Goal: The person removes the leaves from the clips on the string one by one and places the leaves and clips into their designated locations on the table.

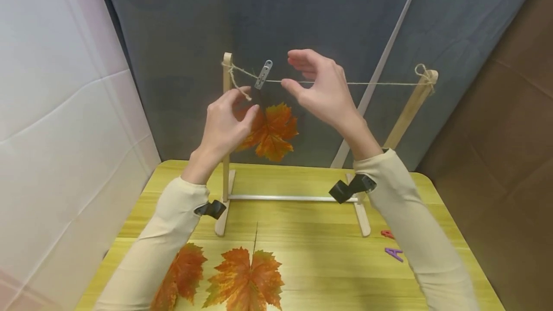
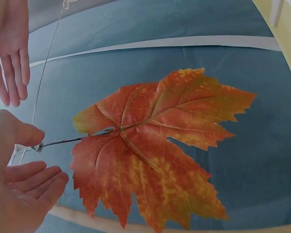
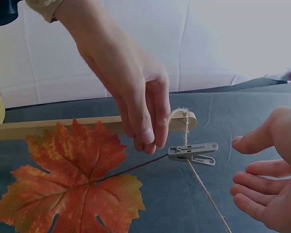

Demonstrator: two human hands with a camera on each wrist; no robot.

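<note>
A grey clothespin (image 1: 263, 75) clips the dark stem of an orange-red artificial maple leaf (image 1: 277, 131) to a thin twine line (image 1: 376, 83). The leaf hangs below the line, close to the left post. Just under the clothespin is my left hand (image 1: 222, 124), its thumb and fingers apart beside the stem and holding nothing. My right hand (image 1: 325, 91) is raised to the right of the clothespin, fingers loosely extended and a gap between them and the pin. In the right wrist view the clothespin (image 3: 193, 149) sits between the two hands, with the stem in its jaws.
The twine is tied between a left wooden post (image 1: 226, 133) and a right wooden post (image 1: 410, 109), joined low by a white rod (image 1: 289, 198). Two more maple leaves, one in front (image 1: 248, 280), lie on the yellow wooden table (image 1: 319, 268). Purple (image 1: 394, 254) and red letters lie at right.
</note>
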